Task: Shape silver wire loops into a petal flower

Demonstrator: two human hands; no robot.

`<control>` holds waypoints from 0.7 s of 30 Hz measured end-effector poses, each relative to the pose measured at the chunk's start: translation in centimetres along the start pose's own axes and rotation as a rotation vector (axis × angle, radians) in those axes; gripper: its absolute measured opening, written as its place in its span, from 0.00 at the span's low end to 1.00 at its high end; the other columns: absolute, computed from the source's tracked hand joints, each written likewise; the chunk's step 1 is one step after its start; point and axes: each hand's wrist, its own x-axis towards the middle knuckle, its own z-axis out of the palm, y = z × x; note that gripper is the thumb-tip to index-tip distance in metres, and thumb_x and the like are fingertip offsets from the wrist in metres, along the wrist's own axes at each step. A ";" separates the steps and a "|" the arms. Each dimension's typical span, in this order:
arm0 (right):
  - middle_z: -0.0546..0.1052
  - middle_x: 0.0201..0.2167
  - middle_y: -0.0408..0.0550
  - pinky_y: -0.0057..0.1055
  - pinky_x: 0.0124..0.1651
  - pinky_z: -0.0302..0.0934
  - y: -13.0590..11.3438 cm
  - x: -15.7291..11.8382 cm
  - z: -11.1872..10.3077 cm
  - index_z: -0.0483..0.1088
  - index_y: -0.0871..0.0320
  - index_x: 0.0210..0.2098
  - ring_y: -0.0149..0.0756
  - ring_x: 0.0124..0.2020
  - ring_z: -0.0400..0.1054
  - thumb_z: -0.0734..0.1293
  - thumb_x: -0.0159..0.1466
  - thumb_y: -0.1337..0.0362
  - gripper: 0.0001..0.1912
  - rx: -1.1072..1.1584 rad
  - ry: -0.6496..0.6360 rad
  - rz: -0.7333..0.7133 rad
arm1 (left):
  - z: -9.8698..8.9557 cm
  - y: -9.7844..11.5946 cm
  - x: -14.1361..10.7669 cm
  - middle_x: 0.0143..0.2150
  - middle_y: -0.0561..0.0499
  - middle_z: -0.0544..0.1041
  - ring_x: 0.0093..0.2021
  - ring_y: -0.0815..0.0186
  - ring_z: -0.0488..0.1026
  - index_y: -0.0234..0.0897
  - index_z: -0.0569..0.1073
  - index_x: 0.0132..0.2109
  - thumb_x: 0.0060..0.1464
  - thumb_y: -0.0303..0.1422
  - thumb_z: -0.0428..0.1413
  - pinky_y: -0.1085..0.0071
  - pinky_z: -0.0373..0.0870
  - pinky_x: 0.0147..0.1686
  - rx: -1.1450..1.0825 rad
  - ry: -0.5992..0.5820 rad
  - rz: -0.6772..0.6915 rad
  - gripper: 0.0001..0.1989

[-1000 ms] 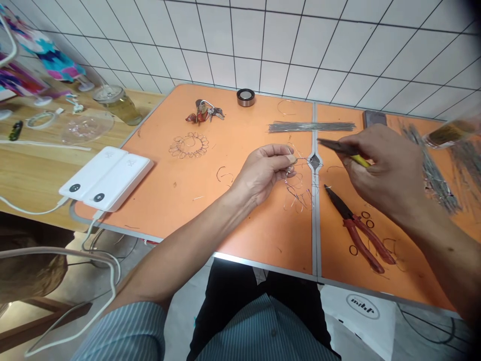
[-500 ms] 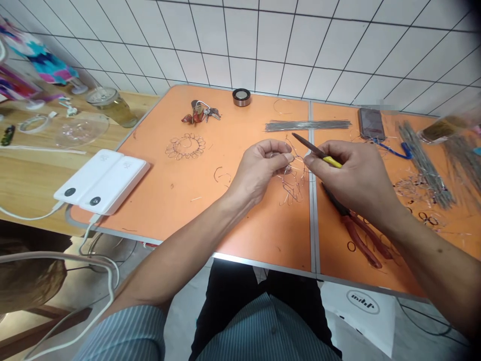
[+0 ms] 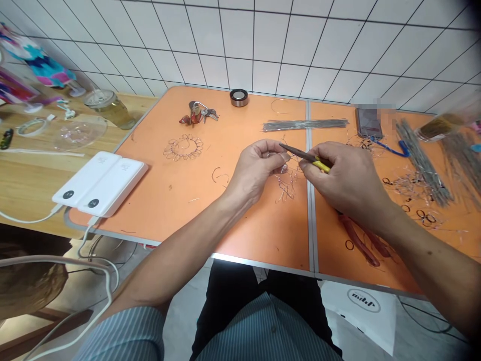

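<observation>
Pinched between the thumb and fingers of my left hand (image 3: 259,168) is a looped wire piece (image 3: 286,186), its thin loops hanging below my fingertips. My right hand (image 3: 338,170) is closed around needle-nose pliers (image 3: 300,153) with yellow on the handle. Their dark tip points left and lies close to my left fingertips; whether it touches the wire I cannot tell. Under my right wrist lie larger red-handled pliers (image 3: 358,240), their head hidden by my hand. A ring of wire loops (image 3: 183,147) rests on the orange table further left.
A bundle of straight wires (image 3: 305,125) lies across the table seam. Keys (image 3: 199,113), a round tin (image 3: 239,98) and a phone (image 3: 369,123) sit near the wall. More wire bundles (image 3: 423,160) and scraps are at right; white power banks (image 3: 99,183) stand at left.
My right hand has moved left, bringing the pliers' tip from above and beside the wire piece to my left fingertips. My left hand keeps its pinch, nearly still.
</observation>
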 end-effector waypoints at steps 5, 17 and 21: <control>0.77 0.27 0.45 0.42 0.37 0.56 0.2 -0.2 -0.1 0.74 0.47 0.33 0.44 0.32 0.69 0.72 0.72 0.62 0.10 0.085 0.013 -0.023 | -0.1 0.3 0.1 0.32 0.55 0.81 0.30 0.73 0.74 0.37 0.82 0.36 0.54 0.23 0.75 0.72 0.78 0.41 0.007 0.018 -0.012 0.10; 0.78 0.36 0.54 0.45 0.39 0.50 14.3 -3.9 -1.3 0.76 0.48 0.36 0.45 0.32 0.61 0.81 0.70 0.54 0.13 -0.229 -0.072 0.345 | -1.8 2.0 1.8 0.31 0.54 0.78 0.28 0.75 0.73 0.34 0.78 0.37 0.62 0.18 0.67 0.75 0.71 0.34 -0.193 -0.045 -0.198 0.09; 0.84 0.47 0.64 0.51 0.43 0.60 13.3 -4.6 -0.8 0.82 0.49 0.42 0.61 0.44 0.75 0.81 0.69 0.55 0.08 -0.310 -0.046 0.277 | -1.6 1.8 1.9 0.32 0.53 0.77 0.28 0.75 0.71 0.35 0.76 0.37 0.64 0.17 0.65 0.76 0.68 0.33 -0.230 -0.044 -0.261 0.11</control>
